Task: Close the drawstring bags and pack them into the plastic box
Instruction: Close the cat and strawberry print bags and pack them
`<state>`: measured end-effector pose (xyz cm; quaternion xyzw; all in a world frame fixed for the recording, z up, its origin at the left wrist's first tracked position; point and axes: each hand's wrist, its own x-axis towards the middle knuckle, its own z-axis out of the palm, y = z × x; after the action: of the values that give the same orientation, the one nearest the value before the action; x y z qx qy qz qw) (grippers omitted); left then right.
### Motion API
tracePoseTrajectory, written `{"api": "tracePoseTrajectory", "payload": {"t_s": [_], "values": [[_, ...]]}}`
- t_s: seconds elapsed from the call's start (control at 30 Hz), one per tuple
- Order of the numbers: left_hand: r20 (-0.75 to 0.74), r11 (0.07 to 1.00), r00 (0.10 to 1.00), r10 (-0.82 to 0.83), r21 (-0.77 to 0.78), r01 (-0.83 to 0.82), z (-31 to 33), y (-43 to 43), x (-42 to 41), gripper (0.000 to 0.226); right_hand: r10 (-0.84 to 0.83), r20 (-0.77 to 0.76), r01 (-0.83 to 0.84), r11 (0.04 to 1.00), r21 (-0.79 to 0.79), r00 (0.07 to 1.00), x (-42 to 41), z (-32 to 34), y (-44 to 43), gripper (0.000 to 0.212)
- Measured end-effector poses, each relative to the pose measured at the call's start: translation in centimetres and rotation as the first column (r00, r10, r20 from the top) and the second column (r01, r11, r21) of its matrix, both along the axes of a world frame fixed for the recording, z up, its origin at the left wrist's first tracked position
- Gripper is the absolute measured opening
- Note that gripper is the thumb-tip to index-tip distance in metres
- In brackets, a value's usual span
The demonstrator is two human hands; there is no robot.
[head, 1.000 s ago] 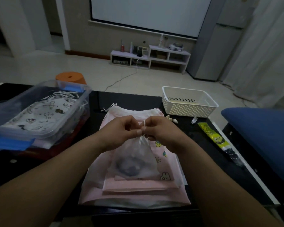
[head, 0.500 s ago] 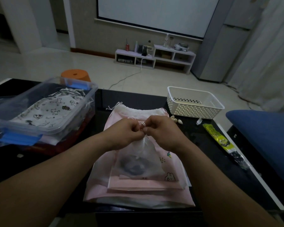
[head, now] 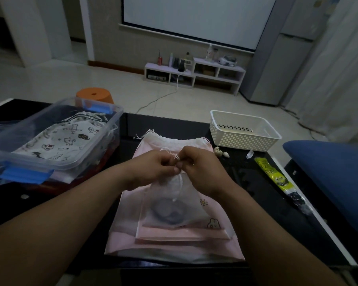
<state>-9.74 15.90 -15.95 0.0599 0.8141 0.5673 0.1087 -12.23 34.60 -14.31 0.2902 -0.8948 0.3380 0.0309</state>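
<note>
At my far left the clear plastic box point(head: 114, 129) stands open-topped at the left end of the black tabletop point(head: 246, 193), with a blue latch point(head: 25, 175) at its near end. A white printed drawstring bag point(head: 60, 141) with small animal figures lies flat inside it. Behind the box I see an orange stool point(head: 94, 96) on the floor.

In the middle, a stack of pink drawstring bags point(head: 174, 242) lies flat on the tabletop. On top of it rests a small sheer drawstring bag point(head: 192, 205) with something dark and round inside. Both hands meet at its gathered neck. The left hand point(head: 153, 168) has its fingers curled and pinches the white drawstring point(head: 174, 156). The right hand point(head: 203, 170), touching the left, pinches the same cord from the other side. One loose end of cord hangs down over the sheer bag.

To the right, a white perforated basket point(head: 244, 139) stands near the far edge of the tabletop. A few small shells point(head: 220, 151) lie just in front of it, and a yellow-green packet point(head: 273, 176) lies near the right edge. A blue cushion point(head: 328, 172) fills the far right.
</note>
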Motion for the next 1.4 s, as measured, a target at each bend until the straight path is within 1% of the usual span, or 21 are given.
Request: {"api": "tracePoseTrajectory", "payload": {"t_s": [0.07, 0.13, 0.2, 0.27, 0.43, 0.53, 0.67, 0.73, 0.83, 0.87, 0.9, 0.93, 0.97, 1.0, 1.03, 1.1, 1.17, 1.23, 1.3, 1.33, 1.4], "values": [[0.08, 0.997, 0.996, -0.046, 0.066, 0.041, 0.3, -0.5, 0.0, 0.01, 0.008, 0.007, -0.008, 1.0, -0.008, 1.0, 0.1, 0.1, 0.0, 0.015], [0.145, 0.991, 0.986, -0.084, 0.113, 0.068, 0.6, -1.0, 0.0, 0.02, 0.002, 0.004, -0.002, 1.0, -0.016, 1.0, 0.0, 0.0, -0.1, 0.014], [0.178, 0.99, 0.981, -0.079, 0.133, 0.055, 0.7, -1.3, -0.1, 0.027, -0.004, 0.012, 0.005, 1.0, -0.029, 1.0, -0.1, -0.1, -0.1, 0.013], [0.182, 0.989, 0.981, -0.063, 0.141, 0.037, 0.6, -1.4, -0.1, 0.028, -0.007, 0.007, 0.008, 0.999, -0.039, 1.0, -0.1, -0.1, -0.1, 0.012], [0.111, 0.998, 0.993, -0.036, 0.063, 0.029, 0.1, -1.2, -0.2, 0.022, -0.021, 0.007, 0.021, 0.999, -0.03, 1.0, 0.3, 0.1, -0.1, 0.005], [0.07, 0.997, 0.998, -0.004, 0.08, -0.002, -0.1, -1.2, -0.1, 0.014, -0.063, 0.047, 0.067, 0.994, -0.086, 0.997, 0.4, 0.2, -0.1, 0.01], [-0.007, 0.989, 0.99, 0.139, 0.053, -0.139, -1.0, -1.9, -0.1, 0.016, -0.114, 0.194, 0.151, 0.971, -0.185, 0.974, 0.7, 0.4, 0.1, 0.011], [-0.056, 0.977, 0.976, 0.21, -0.007, -0.211, -1.8, -2.5, -0.5, 0.019, -0.134, 0.273, 0.191, 0.963, -0.192, 0.953, 0.9, 0.4, 0.3, 0.011], [-0.156, 0.948, 0.947, 0.28, -0.111, -0.299, -2.2, -2.4, -0.7, 0.019, -0.155, 0.321, 0.224, 0.956, -0.19, 0.934, 1.2, 0.7, 0.2, 0.013], [-0.179, 0.941, 0.934, 0.31, -0.084, -0.328, -2.0, -2.0, -0.5, 0.019, -0.166, 0.323, 0.237, 0.952, -0.194, 0.932, 1.2, 0.8, 0.1, 0.013], [-0.162, 0.941, 0.93, 0.33, -0.022, -0.338, -1.7, -1.7, -0.4, 0.02, -0.185, 0.315, 0.253, 0.948, -0.192, 0.931, 1.2, 0.9, 0.0, 0.012], [-0.088, 0.944, 0.94, 0.328, 0.064, -0.323, -1.4, -1.4, -0.4, 0.025, -0.205, 0.302, 0.268, 0.946, -0.183, 0.931, 1.2, 0.9, -0.1, 0.011], [0.028, 0.943, 0.956, 0.294, 0.156, -0.294, -1.2, -1.2, -0.1, 0.033, -0.222, 0.291, 0.281, 0.943, -0.177, 0.931, 1.2, 0.9, -0.2, 0.01], [0.139, 0.941, 0.961, 0.24, 0.209, -0.265, -0.8, -1.0, 0.2, 0.042, -0.233, 0.287, 0.291, 0.939, -0.181, 0.929, 1.2, 0.8, -0.1, 0.009], [0.186, 0.95, 0.964, 0.19, 0.214, -0.229, -1.0, -1.0, 0.5, 0.049, -0.236, 0.292, 0.298, 0.935, -0.192, 0.927, 1.1, 0.8, -0.1, 0.009], [0.128, 0.965, 0.98, 0.153, 0.194, -0.176, -1.7, -0.9, 0.7, 0.044, -0.238, 0.305, 0.311, 0.925, -0.217, 0.922, 1.0, 0.7, 0.0, 0.009], [0.061, 0.951, 0.973, 0.224, 0.205, -0.232, -1.7, -0.5, 1.2, 0.03, -0.243, 0.318, 0.327, 0.912, -0.247, 0.917, 0.9, 0.8, 0.0, 0.009], [0.008, 0.92, 0.949, 0.315, 0.243, -0.308, -1.6, -0.5, 1.3, 0.035, -0.224, 0.377, 0.336, 0.905, -0.263, 0.899, 0.8, 0.8, 0.0, 0.017], [-0.043, 0.894, 0.925, 0.378, 0.275, -0.353, -1.1, -0.9, 1.4, 0.037, -0.148, 0.507, 0.296, 0.928, -0.226, 0.849, 1.0, 0.8, 0.1, 0.028], [-0.053, 0.879, 0.91, 0.411, 0.286, -0.38, -0.7, -1.0, 1.5, 0.041, -0.088, 0.585, 0.26, 0.941, -0.216, 0.806, 1.2, 0.8, 0.0, 0.032], [-0.025, 0.835, 0.876, 0.482, 0.317, -0.451, 0.0, -1.3, 1.8, 0.045, 0.021, 0.685, 0.209, 0.945, -0.251, 0.729, 1.7, 0.8, -0.2, 0.034]]}}
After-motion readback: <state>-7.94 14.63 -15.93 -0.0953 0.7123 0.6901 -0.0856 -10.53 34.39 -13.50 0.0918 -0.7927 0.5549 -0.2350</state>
